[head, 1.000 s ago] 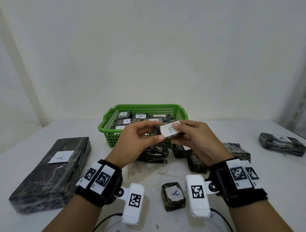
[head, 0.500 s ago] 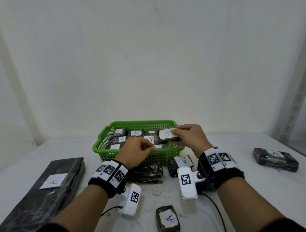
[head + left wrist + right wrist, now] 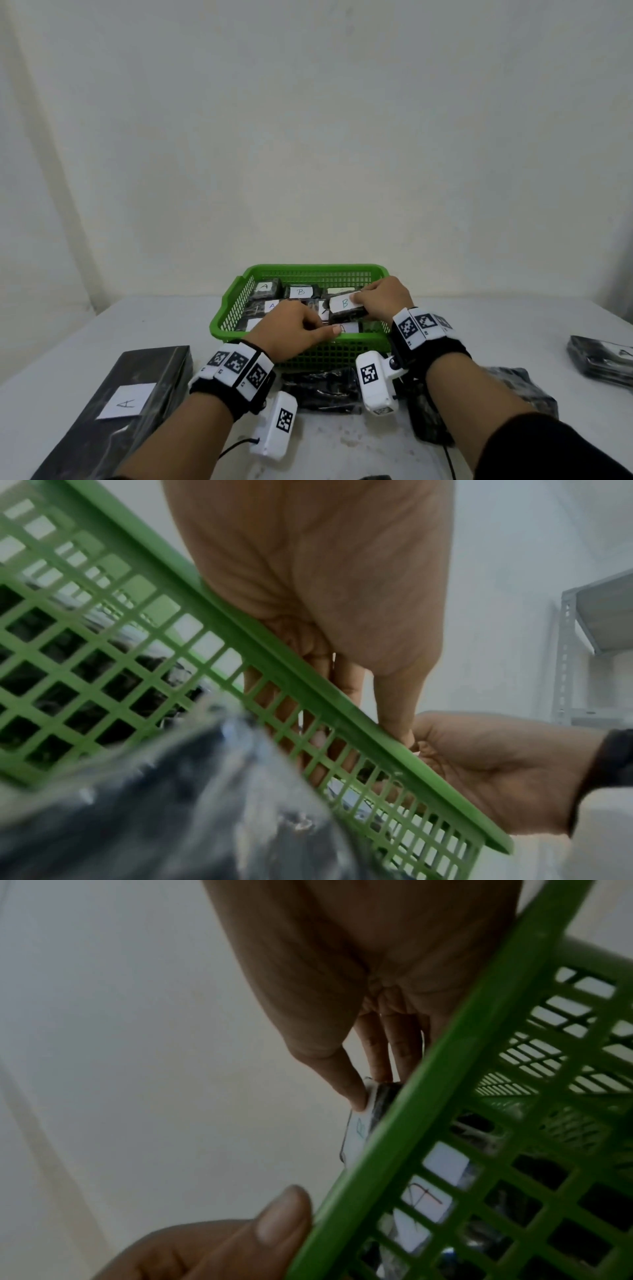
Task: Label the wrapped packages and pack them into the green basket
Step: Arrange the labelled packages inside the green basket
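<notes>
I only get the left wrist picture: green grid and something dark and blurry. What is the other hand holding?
Observer: The right hand pinches a small wrapped package labelled B over the right part of the green basket.
Child: Is the basket empty?
Observer: No. The head view shows more labelled packages inside, among them one marked A at the back left.
Child: Anything left outside?
Observer: Yes. A long dark package labelled A lies on the table, left of the basket.
</notes>
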Demonstrator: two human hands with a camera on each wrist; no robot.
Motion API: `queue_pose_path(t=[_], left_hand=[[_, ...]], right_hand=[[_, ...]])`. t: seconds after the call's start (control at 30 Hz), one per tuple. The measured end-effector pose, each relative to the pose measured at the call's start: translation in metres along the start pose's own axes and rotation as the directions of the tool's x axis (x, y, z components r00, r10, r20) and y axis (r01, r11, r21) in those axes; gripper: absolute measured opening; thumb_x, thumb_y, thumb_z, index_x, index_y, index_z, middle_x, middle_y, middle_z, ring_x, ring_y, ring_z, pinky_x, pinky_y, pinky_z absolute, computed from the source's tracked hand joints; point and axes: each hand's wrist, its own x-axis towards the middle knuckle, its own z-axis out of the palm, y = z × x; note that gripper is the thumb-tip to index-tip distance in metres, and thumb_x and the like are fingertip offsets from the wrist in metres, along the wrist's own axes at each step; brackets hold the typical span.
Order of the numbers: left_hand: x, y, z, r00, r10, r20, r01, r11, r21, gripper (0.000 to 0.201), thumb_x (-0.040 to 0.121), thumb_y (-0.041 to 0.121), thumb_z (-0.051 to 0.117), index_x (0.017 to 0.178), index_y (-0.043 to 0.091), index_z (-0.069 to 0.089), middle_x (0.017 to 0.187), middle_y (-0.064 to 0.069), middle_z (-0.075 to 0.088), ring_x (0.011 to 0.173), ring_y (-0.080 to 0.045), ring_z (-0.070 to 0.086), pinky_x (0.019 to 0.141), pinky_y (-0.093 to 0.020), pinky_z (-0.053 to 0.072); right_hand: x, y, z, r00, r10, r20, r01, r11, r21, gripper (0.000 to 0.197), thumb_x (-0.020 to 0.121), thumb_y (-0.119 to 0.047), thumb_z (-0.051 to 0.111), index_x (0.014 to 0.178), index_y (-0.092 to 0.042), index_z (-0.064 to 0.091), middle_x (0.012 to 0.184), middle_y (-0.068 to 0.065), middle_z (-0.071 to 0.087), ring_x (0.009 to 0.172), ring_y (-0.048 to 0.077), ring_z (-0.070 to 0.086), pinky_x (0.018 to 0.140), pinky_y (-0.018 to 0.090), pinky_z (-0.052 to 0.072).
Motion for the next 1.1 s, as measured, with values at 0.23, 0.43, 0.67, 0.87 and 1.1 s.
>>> queue_pose_path(t=[0.23, 0.43, 0.67, 0.87, 1.1], left_hand=[[0.001, 0.001, -0.002, 1.000, -0.018, 0.023, 0.018, 0.999, -0.031, 0.061, 0.086, 0.068, 0.065, 0.070, 0.009, 0.071, 0.055, 0.000, 0.045, 0.046, -0.010, 0.036, 0.051, -0.024, 0.032], [-0.006, -0.004, -0.010, 0.999, 0.019, 0.029, -0.019, 1.000, -0.018, 0.046, 0.089, 0.060, 0.067, 0.068, 0.021, 0.074, 0.053, 0.001, 0.054, 0.046, -0.007, 0.042, 0.051, -0.024, 0.036], [-0.033, -0.050, -0.060, 0.990, -0.092, -0.105, 0.101, 0.991, 0.086, 0.036, 0.087, 0.051, 0.074, 0.064, 0.024, 0.074, 0.060, 0.003, 0.064, 0.054, -0.006, 0.053, 0.055, -0.021, 0.040], [-0.058, -0.074, -0.077, 0.995, -0.083, -0.049, 0.086, 0.993, 0.074, 0.018, 0.076, 0.044, 0.087, 0.083, 0.029, 0.081, 0.073, 0.015, 0.073, 0.070, 0.002, 0.065, 0.064, -0.011, 0.046], [-0.059, -0.077, -0.077, 0.989, -0.058, -0.136, 0.076, 0.988, 0.132, 0.024, 0.069, 0.041, 0.092, 0.085, 0.027, 0.081, 0.076, 0.015, 0.073, 0.071, 0.003, 0.063, 0.062, -0.009, 0.040]], right_hand=[[0.005, 0.005, 0.004, 1.000, 0.021, 0.005, -0.022, 0.996, 0.087, 0.014, 0.083, -0.023, 0.082, 0.071, -0.017, 0.078, 0.085, 0.007, 0.078, 0.082, 0.028, 0.077, 0.082, 0.046, 0.065], [-0.006, -0.006, 0.017, 0.995, -0.024, 0.095, 0.021, 0.999, 0.035, 0.023, 0.080, -0.031, 0.086, 0.084, -0.009, 0.083, 0.087, 0.010, 0.081, 0.083, 0.030, 0.078, 0.084, 0.048, 0.064], [-0.015, -0.035, 0.050, 0.980, -0.053, 0.192, 0.026, 0.989, 0.143, 0.016, 0.082, -0.022, 0.087, 0.082, -0.008, 0.081, 0.083, 0.009, 0.079, 0.072, 0.030, 0.080, 0.080, 0.046, 0.066], [-0.024, -0.057, 0.088, 0.969, -0.057, 0.242, 0.028, 0.992, 0.121, 0.027, 0.080, -0.024, 0.089, 0.088, 0.001, 0.081, 0.081, 0.013, 0.079, 0.075, 0.032, 0.080, 0.077, 0.042, 0.066], [-0.017, -0.062, 0.111, 0.974, -0.010, 0.227, 0.018, 0.999, -0.033, 0.041, 0.069, -0.038, 0.093, 0.088, -0.005, 0.080, 0.087, 0.009, 0.080, 0.085, 0.027, 0.079, 0.082, 0.042, 0.065]])
